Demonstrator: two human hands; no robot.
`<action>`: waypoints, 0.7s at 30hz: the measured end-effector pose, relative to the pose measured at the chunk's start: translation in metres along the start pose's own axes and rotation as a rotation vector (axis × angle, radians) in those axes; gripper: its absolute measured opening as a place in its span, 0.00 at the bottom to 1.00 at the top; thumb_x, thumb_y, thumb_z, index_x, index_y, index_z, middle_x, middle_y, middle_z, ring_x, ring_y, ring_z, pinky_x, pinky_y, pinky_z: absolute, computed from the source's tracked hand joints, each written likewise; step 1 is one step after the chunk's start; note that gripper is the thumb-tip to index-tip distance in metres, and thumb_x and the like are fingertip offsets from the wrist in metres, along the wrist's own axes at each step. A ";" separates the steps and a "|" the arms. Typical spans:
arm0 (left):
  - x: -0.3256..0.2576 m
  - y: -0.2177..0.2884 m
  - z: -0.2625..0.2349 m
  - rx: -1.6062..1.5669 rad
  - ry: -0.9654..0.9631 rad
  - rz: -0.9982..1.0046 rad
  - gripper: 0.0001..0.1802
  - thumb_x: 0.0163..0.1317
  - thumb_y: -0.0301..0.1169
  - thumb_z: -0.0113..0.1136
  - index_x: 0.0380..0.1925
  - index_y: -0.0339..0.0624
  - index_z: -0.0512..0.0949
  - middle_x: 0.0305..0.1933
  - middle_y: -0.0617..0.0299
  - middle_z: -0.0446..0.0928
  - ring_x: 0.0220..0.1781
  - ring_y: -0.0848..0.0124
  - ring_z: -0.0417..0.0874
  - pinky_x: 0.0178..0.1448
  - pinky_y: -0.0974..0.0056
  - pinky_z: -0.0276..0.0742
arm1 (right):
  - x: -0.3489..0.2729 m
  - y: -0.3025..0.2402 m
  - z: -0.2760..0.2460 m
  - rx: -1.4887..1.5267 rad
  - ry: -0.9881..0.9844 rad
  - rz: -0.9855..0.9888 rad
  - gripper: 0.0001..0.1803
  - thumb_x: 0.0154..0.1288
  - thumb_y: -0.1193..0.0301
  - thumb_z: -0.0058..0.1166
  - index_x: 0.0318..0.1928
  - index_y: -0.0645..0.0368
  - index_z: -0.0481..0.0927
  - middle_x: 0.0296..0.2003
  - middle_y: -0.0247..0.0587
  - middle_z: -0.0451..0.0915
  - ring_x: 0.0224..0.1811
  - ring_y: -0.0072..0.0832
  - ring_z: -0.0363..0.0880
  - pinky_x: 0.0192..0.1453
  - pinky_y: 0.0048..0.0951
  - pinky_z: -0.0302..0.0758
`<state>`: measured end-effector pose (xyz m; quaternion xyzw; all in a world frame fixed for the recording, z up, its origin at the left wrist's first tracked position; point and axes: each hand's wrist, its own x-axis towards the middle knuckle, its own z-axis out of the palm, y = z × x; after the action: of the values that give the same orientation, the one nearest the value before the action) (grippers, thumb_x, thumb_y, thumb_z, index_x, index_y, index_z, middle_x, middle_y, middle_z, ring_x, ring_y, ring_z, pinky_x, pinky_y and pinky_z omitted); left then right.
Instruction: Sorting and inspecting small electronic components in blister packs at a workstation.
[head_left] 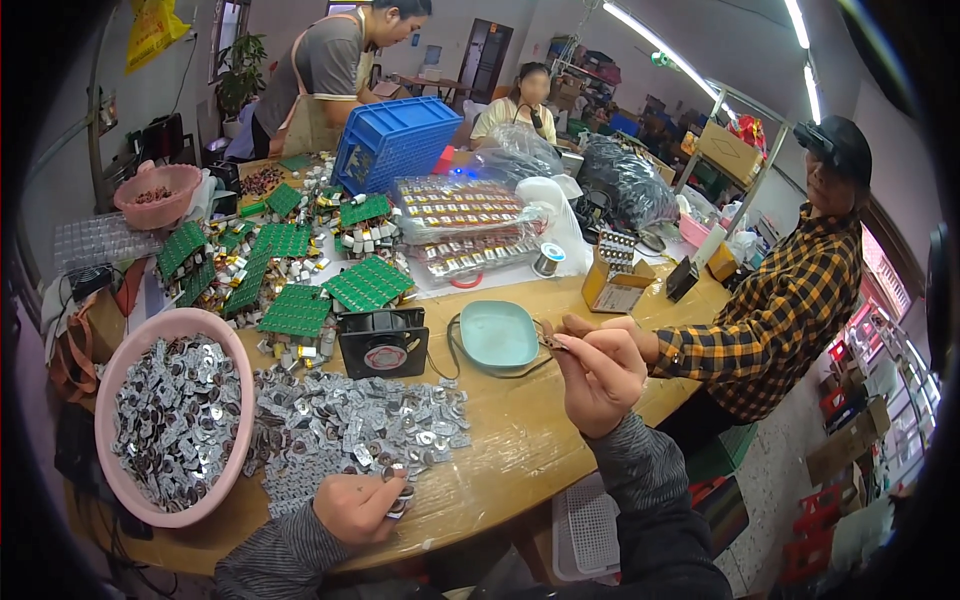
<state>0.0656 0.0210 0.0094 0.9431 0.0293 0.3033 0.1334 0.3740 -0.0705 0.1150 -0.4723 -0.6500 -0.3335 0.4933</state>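
At the table's front edge my left hand (355, 508) is closed on small silvery metal parts (402, 492) with dark round pieces. Farther right, my raised right hand (603, 385) pinches a small dark-brown part (550, 343) between thumb and fingertips; its exact kind is too small to make out. Right behind it is the hand (640, 343) of a person in a plaid shirt; whether it touches the part I cannot tell. A shallow teal tray (500, 335) lies just left of these hands. Many similar metal parts spread in a pile (360, 415) beyond my left hand.
A pink basin (104, 430) full of metal parts stands at left. Behind are a small black fan (383, 343), green circuit boards (368, 285), a blue crate (395, 140), a solder spool (548, 260) and an open cardboard box (617, 285). Two people are across the table.
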 end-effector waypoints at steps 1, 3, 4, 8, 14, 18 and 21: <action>0.001 -0.001 0.000 -0.022 0.008 0.019 0.21 0.47 0.26 0.67 0.45 0.32 0.79 0.20 0.60 0.73 0.18 0.63 0.78 0.22 0.61 0.74 | -0.001 0.001 0.000 0.000 0.001 0.000 0.19 0.44 0.88 0.71 0.40 0.61 0.88 0.30 0.34 0.73 0.33 0.31 0.69 0.40 0.31 0.76; 0.001 -0.001 0.000 -0.018 0.007 0.012 0.21 0.47 0.25 0.67 0.44 0.32 0.79 0.20 0.60 0.73 0.18 0.63 0.78 0.22 0.61 0.74 | -0.002 0.001 0.000 0.041 0.001 0.047 0.18 0.46 0.89 0.70 0.40 0.62 0.88 0.30 0.35 0.73 0.34 0.31 0.70 0.44 0.32 0.78; 0.000 0.000 0.000 -0.016 0.007 0.003 0.21 0.47 0.25 0.67 0.43 0.32 0.78 0.20 0.60 0.73 0.18 0.62 0.78 0.22 0.61 0.74 | -0.003 0.002 0.001 0.041 0.001 0.048 0.18 0.46 0.89 0.70 0.40 0.62 0.88 0.30 0.35 0.73 0.34 0.31 0.70 0.44 0.32 0.78; 0.001 -0.001 0.001 -0.014 0.028 0.022 0.20 0.46 0.25 0.67 0.43 0.33 0.79 0.20 0.60 0.73 0.18 0.62 0.78 0.22 0.61 0.74 | -0.003 0.002 0.001 0.060 0.013 0.078 0.18 0.46 0.88 0.69 0.40 0.62 0.88 0.29 0.35 0.73 0.33 0.31 0.71 0.41 0.31 0.75; 0.001 0.001 0.002 -0.012 0.026 0.010 0.18 0.47 0.26 0.67 0.41 0.33 0.79 0.20 0.60 0.73 0.18 0.62 0.78 0.21 0.60 0.74 | 0.003 0.004 -0.007 -0.021 0.003 0.002 0.18 0.45 0.87 0.70 0.39 0.62 0.88 0.29 0.34 0.74 0.31 0.30 0.69 0.33 0.28 0.68; 0.000 0.004 0.000 -0.012 0.025 -0.001 0.16 0.49 0.26 0.68 0.40 0.34 0.79 0.20 0.59 0.73 0.18 0.62 0.78 0.21 0.60 0.74 | 0.012 0.001 -0.019 -0.089 -0.034 -0.028 0.17 0.47 0.88 0.70 0.39 0.62 0.88 0.29 0.33 0.74 0.32 0.27 0.70 0.33 0.26 0.68; -0.002 0.001 0.003 -0.009 0.023 0.001 0.16 0.48 0.25 0.68 0.39 0.34 0.79 0.20 0.59 0.74 0.18 0.62 0.78 0.21 0.60 0.75 | 0.005 -0.003 -0.018 0.097 -0.004 0.236 0.07 0.55 0.85 0.67 0.35 0.65 0.85 0.30 0.31 0.76 0.33 0.24 0.72 0.33 0.23 0.69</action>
<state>0.0658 0.0189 0.0069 0.9390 0.0292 0.3142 0.1370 0.3768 -0.0859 0.1254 -0.5217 -0.6062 -0.2405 0.5500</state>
